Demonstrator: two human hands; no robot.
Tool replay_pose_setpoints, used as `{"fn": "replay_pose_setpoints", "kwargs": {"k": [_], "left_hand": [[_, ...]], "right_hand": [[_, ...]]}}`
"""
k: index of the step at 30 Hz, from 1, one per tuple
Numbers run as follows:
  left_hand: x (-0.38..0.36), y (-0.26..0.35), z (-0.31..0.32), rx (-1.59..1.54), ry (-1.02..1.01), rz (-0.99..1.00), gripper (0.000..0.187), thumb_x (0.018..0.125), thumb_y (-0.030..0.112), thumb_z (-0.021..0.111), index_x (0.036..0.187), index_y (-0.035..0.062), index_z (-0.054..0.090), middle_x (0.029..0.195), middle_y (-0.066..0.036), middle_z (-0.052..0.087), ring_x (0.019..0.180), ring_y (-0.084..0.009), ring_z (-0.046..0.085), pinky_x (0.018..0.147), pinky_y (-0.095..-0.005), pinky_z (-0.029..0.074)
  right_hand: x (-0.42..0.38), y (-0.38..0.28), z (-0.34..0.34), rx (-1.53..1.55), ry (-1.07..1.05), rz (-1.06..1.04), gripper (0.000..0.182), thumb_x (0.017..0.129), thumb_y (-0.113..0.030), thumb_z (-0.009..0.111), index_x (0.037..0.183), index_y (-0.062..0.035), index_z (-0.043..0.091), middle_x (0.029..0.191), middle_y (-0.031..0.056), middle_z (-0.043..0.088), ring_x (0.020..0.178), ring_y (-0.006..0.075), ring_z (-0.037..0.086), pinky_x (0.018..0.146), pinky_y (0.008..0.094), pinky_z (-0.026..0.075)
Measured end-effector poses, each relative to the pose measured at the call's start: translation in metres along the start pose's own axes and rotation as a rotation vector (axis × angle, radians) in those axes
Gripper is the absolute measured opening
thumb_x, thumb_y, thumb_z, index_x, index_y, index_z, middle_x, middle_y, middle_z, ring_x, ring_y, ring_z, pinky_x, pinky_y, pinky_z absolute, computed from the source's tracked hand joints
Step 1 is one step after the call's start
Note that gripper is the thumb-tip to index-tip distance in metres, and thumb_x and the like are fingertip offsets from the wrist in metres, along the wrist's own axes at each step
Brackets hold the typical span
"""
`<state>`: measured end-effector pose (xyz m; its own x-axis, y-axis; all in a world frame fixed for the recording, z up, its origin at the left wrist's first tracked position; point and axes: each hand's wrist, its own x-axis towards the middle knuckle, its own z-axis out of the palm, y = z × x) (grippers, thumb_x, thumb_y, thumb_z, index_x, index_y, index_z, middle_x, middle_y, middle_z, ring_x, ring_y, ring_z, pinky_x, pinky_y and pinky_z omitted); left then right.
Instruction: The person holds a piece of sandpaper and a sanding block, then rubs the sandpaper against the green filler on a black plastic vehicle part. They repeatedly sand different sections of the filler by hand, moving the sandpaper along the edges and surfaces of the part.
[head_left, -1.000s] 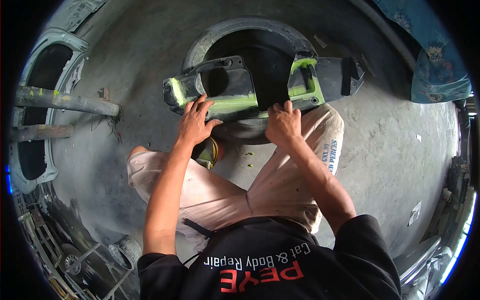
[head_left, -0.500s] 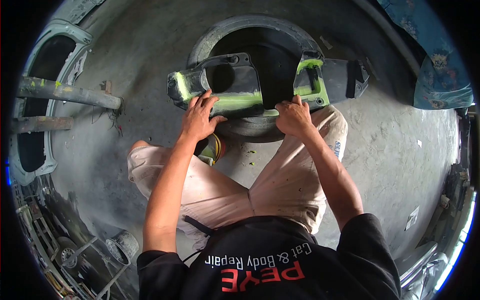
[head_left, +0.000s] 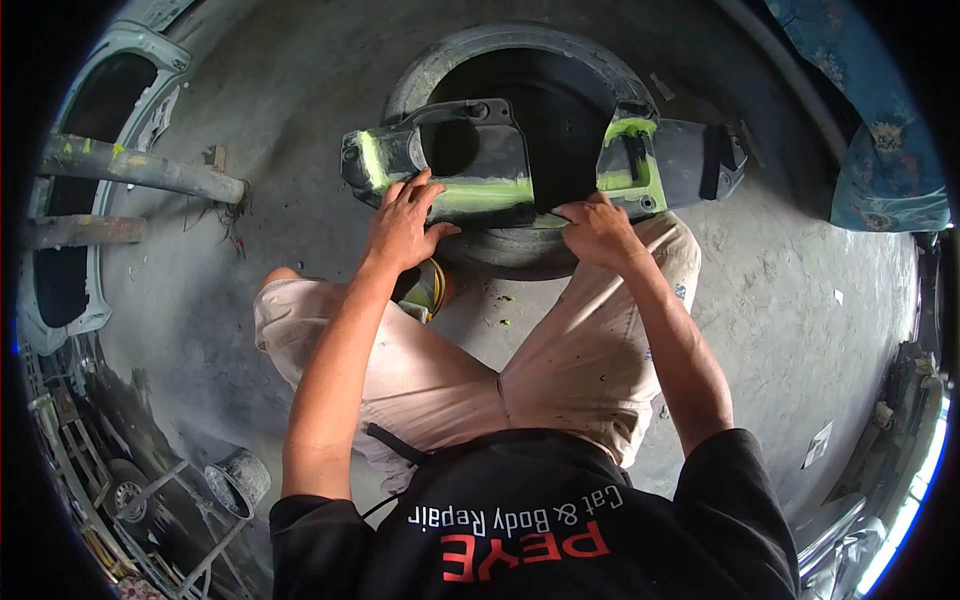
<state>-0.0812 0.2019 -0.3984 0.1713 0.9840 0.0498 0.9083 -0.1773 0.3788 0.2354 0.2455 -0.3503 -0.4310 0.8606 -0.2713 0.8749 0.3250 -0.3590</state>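
Note:
A black plastic car trim panel (head_left: 470,160), with patches of yellow-green filler or paint, lies across a tyre (head_left: 415,80) on the floor. My left hand (head_left: 403,222) grips the panel's lower edge left of centre, fingers over the green strip and thumb along the near edge. At the narrow bridge near the panel's middle is my right hand (head_left: 602,232). Its fingers are curled together against the near edge, with one finger reaching left along the bridge. Whatever lies under those fingers is hidden.
Below my left hand stands a small container (head_left: 425,290) with a yellow rim, partly hidden. Two metal posts (head_left: 150,170) and a car door frame (head_left: 90,310) are at left. A dirty bucket (head_left: 238,482) sits lower left. Patterned blue cloth (head_left: 890,170) hangs at right.
My right hand has turned slightly, and a finger now points left along the bridge. My left hand keeps its place on the panel. The whole view has shifted a little.

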Motion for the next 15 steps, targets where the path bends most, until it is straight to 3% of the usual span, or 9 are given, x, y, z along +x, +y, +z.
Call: {"fn": "replay_pose_setpoints", "kwargs": {"k": [3,5,7,9,11,12,15], "left_hand": [[-0.003,0.0,0.001,0.004,0.013,0.012,0.066,0.083,0.045,0.079,0.137,0.0136,0.056,0.155,-0.011,0.047,0.136,-0.0336,0.046,0.115,-0.0429,0.038],[-0.001,0.0,0.001,0.005,0.021,0.023,0.066,0.083,0.045,0.079,0.137,0.0136,0.056,0.155,-0.011,0.047,0.135,-0.034,0.046,0.115,-0.043,0.038],[-0.002,-0.001,0.001,0.001,0.017,0.011,0.066,0.083,0.045,0.078,0.137,0.0128,0.056,0.155,-0.011,0.047,0.135,-0.0345,0.046,0.115,-0.043,0.038],[-0.002,-0.001,0.002,0.003,0.028,0.028,0.067,0.084,0.046,0.078,0.137,0.0122,0.056,0.155,-0.011,0.047,0.135,-0.0348,0.046,0.115,-0.0431,0.038],[-0.003,-0.002,0.004,0.004,0.039,0.039,0.067,0.084,0.046,0.078,0.137,0.0116,0.056,0.155,-0.012,0.047,0.134,-0.0351,0.046,0.114,-0.0432,0.038],[-0.002,-0.002,0.002,0.006,0.043,0.039,0.067,0.084,0.046,0.078,0.137,0.0114,0.056,0.155,-0.012,0.047,0.135,-0.0351,0.046,0.114,-0.0432,0.038],[-0.001,-0.002,0.002,0.009,0.044,0.052,0.067,0.084,0.047,0.078,0.137,0.0111,0.056,0.154,-0.012,0.047,0.135,-0.0351,0.045,0.115,-0.0432,0.038]], "right_hand": [[0.0,-0.025,0.004,-0.235,-0.098,0.149,0.044,0.083,-0.021,0.051,0.12,-0.0071,0.07,0.127,0.0105,0.069,0.124,0.0308,0.057,0.103,0.0543,0.042],[-0.012,-0.028,0.017,-0.231,-0.003,0.072,0.044,0.085,-0.02,0.051,0.123,-0.0054,0.068,0.13,0.0109,0.067,0.122,0.0318,0.059,0.103,0.0562,0.042],[-0.021,-0.021,0.018,0.075,0.119,-0.02,0.042,0.087,-0.018,0.05,0.123,-0.0047,0.066,0.132,0.0114,0.065,0.128,0.0296,0.056,0.103,0.0572,0.041],[-0.02,-0.015,0.005,0.14,0.086,0.02,0.044,0.088,-0.018,0.049,0.127,-0.004,0.064,0.138,0.0117,0.062,0.134,0.0279,0.053,0.103,0.0596,0.039],[-0.02,-0.022,-0.008,0.042,-0.114,0.181,0.048,0.088,-0.016,0.049,0.133,-0.0061,0.062,0.144,0.0118,0.058,0.138,0.0277,0.05,0.105,0.0592,0.038],[-0.024,-0.019,0.015,-0.016,0.104,0.104,0.048,0.088,-0.015,0.049,0.133,-0.0058,0.061,0.144,0.0125,0.057,0.135,0.0287,0.053,0.103,0.0608,0.04],[-0.006,0.031,0.06,0.219,-0.08,-0.072,0.048,0.088,-0.014,0.048,0.134,-0.0055,0.06,0.143,0.0132,0.057,0.134,0.0297,0.054,0.099,0.0605,0.044]]}}
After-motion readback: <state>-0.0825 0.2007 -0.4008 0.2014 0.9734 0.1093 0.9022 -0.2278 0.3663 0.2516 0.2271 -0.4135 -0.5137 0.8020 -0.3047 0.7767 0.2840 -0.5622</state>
